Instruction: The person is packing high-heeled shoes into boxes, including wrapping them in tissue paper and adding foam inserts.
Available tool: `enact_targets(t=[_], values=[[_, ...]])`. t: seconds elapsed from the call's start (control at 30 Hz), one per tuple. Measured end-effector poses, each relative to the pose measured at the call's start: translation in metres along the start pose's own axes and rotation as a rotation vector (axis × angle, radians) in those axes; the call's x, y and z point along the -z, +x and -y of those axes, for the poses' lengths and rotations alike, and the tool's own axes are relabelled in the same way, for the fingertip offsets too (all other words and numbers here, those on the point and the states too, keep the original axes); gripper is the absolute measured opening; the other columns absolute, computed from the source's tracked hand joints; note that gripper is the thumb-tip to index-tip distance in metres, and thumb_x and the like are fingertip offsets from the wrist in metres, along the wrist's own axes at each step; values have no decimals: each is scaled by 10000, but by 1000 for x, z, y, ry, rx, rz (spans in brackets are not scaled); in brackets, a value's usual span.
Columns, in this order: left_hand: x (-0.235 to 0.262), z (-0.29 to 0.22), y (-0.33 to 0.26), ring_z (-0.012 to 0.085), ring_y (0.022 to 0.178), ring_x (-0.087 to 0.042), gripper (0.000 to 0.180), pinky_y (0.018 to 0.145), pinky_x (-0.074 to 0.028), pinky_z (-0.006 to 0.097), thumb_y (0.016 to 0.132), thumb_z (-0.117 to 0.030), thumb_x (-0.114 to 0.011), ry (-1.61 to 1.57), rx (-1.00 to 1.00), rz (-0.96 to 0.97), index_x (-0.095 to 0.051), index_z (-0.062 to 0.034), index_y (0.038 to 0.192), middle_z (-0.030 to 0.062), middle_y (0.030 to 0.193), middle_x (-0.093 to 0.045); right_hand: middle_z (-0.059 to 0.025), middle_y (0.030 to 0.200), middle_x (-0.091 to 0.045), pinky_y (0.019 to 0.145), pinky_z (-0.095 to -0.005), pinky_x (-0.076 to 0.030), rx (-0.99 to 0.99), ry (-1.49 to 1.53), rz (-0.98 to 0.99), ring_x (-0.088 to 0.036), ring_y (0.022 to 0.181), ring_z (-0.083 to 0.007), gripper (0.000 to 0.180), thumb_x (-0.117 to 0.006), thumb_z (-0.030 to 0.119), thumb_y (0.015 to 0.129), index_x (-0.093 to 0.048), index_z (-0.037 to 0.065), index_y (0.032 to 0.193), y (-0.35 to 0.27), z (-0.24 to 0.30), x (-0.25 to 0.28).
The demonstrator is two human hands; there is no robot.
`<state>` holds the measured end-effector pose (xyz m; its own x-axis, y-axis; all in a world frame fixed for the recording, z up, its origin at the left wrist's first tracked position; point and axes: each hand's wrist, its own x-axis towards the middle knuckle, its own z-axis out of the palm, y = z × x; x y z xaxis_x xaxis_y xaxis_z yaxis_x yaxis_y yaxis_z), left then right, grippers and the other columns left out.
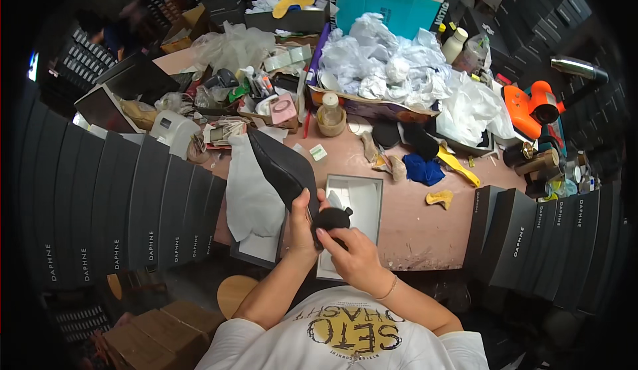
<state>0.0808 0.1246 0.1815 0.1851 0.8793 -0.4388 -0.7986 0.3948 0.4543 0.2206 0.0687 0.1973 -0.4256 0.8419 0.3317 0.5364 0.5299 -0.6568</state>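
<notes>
A black pointed-toe shoe [282, 164] is held up over the table, its toe slanting to the far left. My left hand [302, 220] is wrapped round its rear part. At the heel end is a round black piece [332, 218]; I cannot tell whether it belongs to the shoe. My right hand [352, 255] pinches the lower edge of this piece. Just beyond and right of my hands lies an open grey box with a white inside [362, 197]. White tissue paper [252, 200] spreads over a second open box [256, 249] to the left.
Stacked dark shoe boxes line the left [126, 204] and right [538, 244]. A bin of crumpled white paper [385, 57] stands at the back. On the table lie a yellow-handled brush [458, 166], a blue cloth [423, 170] and a jar [330, 114]. An orange tool [528, 111] sits far right.
</notes>
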Motion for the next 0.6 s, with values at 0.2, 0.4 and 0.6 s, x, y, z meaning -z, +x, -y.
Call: enact_targets(t=[0.2,0.4,0.6], values=[[2,-52,-3,108,576,-441,460,539,-398,232,910,-374,-519,-230,-107,235,-430,-87,1258,48,830,-486,-152,996,-562,742,-368,-502,-178,96,-204,-588,835,-300,587,-641,-48,664,-569,27,1241,-28,12,-11],[22,-70,-17,116,600,-439,578,589,-405,264,888,-412,-551,-349,-69,325,-418,-75,1338,60,878,-447,-93,959,-551,678,-357,-458,187,-53,-97,-549,789,-258,551,-656,-1,669,-596,70,1212,19,43,-33],[40,-79,-20,166,928,-541,581,860,-424,358,829,-444,-632,-780,156,704,-547,-50,1248,109,1065,-578,-158,976,-539,764,-307,-465,-226,122,-180,-554,840,-271,564,-485,-94,713,-541,12,1264,-13,43,3]])
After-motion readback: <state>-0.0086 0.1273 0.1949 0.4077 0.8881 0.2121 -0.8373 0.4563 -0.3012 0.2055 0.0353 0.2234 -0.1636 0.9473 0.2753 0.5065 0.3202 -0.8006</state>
